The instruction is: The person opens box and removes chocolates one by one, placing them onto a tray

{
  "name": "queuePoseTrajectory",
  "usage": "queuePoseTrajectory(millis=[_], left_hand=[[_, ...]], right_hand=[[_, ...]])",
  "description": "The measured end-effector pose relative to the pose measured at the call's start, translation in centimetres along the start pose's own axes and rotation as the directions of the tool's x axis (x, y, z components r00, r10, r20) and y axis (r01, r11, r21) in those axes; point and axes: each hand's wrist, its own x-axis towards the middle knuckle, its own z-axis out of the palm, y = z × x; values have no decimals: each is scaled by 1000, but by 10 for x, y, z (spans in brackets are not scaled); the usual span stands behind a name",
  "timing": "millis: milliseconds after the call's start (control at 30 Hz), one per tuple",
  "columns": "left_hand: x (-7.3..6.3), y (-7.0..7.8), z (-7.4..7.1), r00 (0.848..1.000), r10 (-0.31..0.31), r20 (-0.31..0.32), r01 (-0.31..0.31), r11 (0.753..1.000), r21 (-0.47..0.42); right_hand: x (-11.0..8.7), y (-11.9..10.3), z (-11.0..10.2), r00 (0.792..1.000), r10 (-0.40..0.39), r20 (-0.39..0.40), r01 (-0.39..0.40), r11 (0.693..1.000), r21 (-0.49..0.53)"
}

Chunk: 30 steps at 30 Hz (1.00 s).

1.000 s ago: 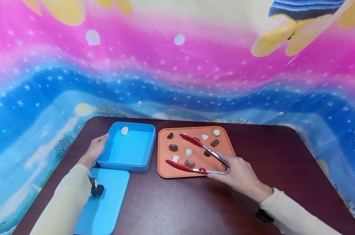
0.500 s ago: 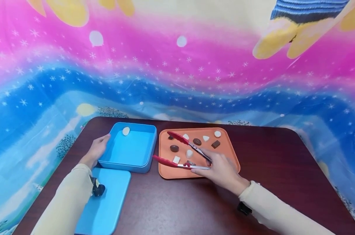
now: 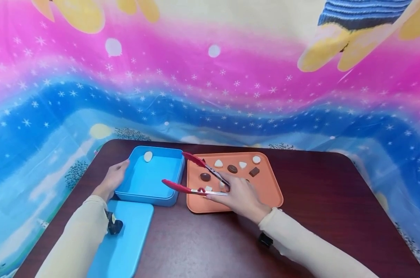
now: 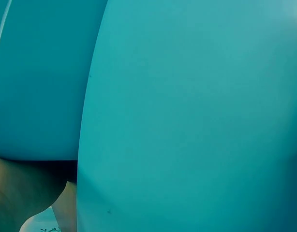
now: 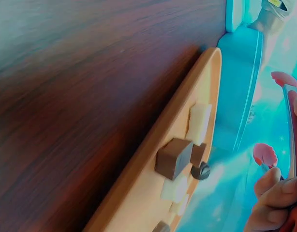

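My left hand [image 3: 113, 177] holds the left side of an open-topped blue box [image 3: 153, 199], its fingers at the rim. One pale egg-shaped piece [image 3: 148, 156] lies inside, near the back left corner. In my right hand [image 3: 243, 197] are tongs [image 3: 210, 172] with red scalloped tips, spread apart. The upper tip hangs by the box's right rim, the lower one over its front right part. Nothing is visible between the tips. Under the hand is an orange tray [image 3: 265, 197] of brown and white chocolate-like pieces, among them a dark oval [image 3: 205, 177] and a white disc [image 3: 256, 159].
A flat blue lid [image 3: 133, 235] lies in front of the box, under my left forearm. Box and tray stand close together on a dark wooden table [image 3: 196, 243]. A printed curtain [image 3: 210, 88] hangs behind the table. Bare tabletop [image 3: 321, 185] lies right of the tray.
My right hand has carried the spread tongs leftward from above the tray toward the box. My left hand stays at the box's side.
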Motion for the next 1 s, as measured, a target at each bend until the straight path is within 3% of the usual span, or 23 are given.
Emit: queuePoseTrajectory(millis=[300,600,867,1000], left_hand=[[3,0,0,1000,-7,-13,7,1000,-11],[3,3,0,1000,-9,-26,9,1000,-1],[1,2,0,999,-17,-31,17,1000,-2],[1,1,1,999,-29,-31,29,1000,-3]], right_hand=[[22,-19,22,999,-14,52,13,1000,23],[40,-35,37,997,-37,71,42,997,-69],[56,-53,51,994,-30,108,31,999,-8],[62,-58,58,992,9,124,-6,1000,-29]])
